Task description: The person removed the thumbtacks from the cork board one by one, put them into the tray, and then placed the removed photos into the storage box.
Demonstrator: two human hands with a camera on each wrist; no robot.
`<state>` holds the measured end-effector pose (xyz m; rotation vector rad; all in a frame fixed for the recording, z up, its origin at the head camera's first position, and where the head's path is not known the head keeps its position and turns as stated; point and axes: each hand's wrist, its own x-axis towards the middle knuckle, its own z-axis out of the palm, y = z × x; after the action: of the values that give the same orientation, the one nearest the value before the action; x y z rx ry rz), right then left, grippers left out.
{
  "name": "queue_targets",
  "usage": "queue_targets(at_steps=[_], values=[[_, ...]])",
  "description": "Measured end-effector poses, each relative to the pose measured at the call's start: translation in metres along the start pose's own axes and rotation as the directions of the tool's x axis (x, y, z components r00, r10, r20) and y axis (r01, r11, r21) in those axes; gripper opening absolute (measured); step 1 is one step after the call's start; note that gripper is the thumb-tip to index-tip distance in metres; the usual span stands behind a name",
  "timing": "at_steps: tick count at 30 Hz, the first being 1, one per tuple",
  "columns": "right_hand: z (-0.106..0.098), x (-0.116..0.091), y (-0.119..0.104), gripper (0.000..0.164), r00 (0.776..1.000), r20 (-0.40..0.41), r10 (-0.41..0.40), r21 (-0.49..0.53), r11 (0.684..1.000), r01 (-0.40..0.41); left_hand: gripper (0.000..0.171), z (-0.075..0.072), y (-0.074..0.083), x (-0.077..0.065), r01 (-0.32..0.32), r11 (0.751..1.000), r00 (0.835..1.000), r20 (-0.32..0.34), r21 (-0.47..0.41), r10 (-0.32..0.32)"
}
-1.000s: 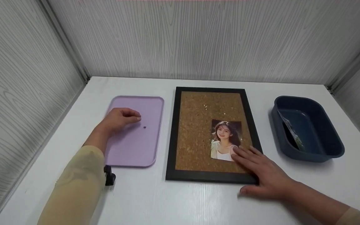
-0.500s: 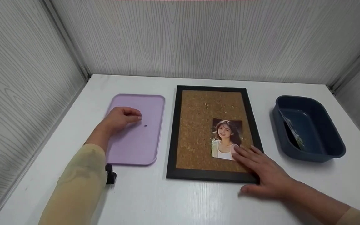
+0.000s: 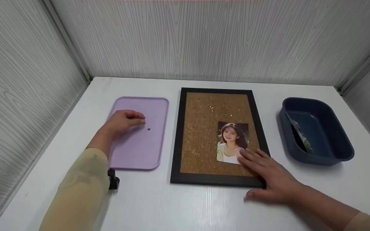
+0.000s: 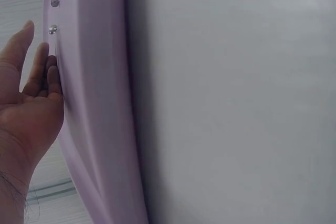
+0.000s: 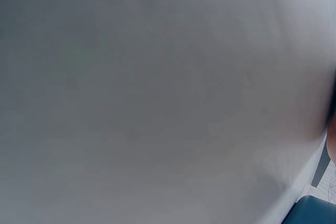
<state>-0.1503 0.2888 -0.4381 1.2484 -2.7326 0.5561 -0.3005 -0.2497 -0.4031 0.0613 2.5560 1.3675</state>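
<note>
My left hand is over the purple tray, fingers bent toward its middle. Left wrist view: thumb and fingers stand apart, with a small silver pin just beyond the fingertips. A second pin lies farther along the tray; from the head it shows as a dark speck. My right hand rests spread on the lower right corner of a black-framed corkboard. Its fingertips touch the lower edge of a portrait photo on the cork. The right wrist view shows mostly blank white surface.
Several small shiny pins sit on the upper part of the cork. To the right stands a dark blue bin with a printed card leaning inside. Pale wood-grain panels rise behind and at both sides of the white table.
</note>
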Motion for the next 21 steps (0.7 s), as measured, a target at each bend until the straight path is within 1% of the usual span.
queue_targets(at_steps=[3,6,9,16,21], values=[[0.000,0.001,0.000,0.102,1.000,-0.017,-0.015,0.004,1.000,0.015,0.036,-0.001,0.000,0.000,-0.017,1.000,1.000,0.002,0.010,0.017],[0.001,0.002,0.000,0.102,0.998,-0.051,-0.046,0.004,0.999,0.047,0.037,-0.001,0.000,0.000,-0.026,1.000,1.000,0.007,0.004,0.026],[0.001,0.002,0.000,0.102,0.996,-0.065,-0.058,0.006,0.998,0.059,0.039,-0.002,0.003,-0.001,-0.022,1.000,1.000,0.017,-0.011,0.022],[0.001,0.001,0.000,0.102,0.997,-0.063,-0.049,0.001,0.999,0.049,0.043,-0.005,0.009,-0.001,-0.008,1.000,1.000,0.015,-0.008,0.008],[0.000,0.000,0.000,0.102,0.997,-0.059,-0.045,-0.006,0.999,0.045,0.044,-0.004,0.014,0.002,-0.024,0.999,1.000,0.002,-0.037,0.024]])
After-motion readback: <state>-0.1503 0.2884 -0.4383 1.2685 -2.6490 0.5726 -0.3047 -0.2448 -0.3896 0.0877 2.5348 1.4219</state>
